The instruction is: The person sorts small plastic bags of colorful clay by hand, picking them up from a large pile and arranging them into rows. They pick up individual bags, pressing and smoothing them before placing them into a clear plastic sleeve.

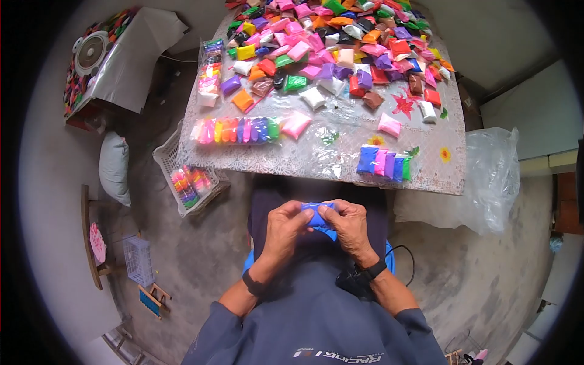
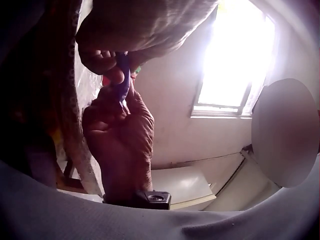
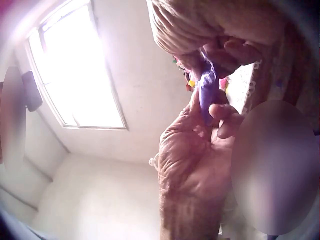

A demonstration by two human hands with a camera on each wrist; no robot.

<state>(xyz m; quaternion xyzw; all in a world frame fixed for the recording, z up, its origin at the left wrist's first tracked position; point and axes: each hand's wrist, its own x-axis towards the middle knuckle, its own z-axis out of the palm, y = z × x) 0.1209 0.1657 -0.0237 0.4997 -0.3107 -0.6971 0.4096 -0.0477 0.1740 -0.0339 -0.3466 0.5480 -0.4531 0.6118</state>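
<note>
Both hands are held close to my body, below the table edge. Between them is a small blue packet of soft stuff. My left hand pinches its left end and my right hand pinches its right end, thumbs on top. The left wrist view shows the packet squeezed between the fingertips of the two hands. In the right wrist view the packet looks purple-blue and hangs between the right hand's curled fingers and the left hand.
The table with a flowered cover carries a heap of several coloured packets, a row of packets at the left and a shorter row near the front edge. A white basket stands on the floor at the left, a clear plastic bag at the right.
</note>
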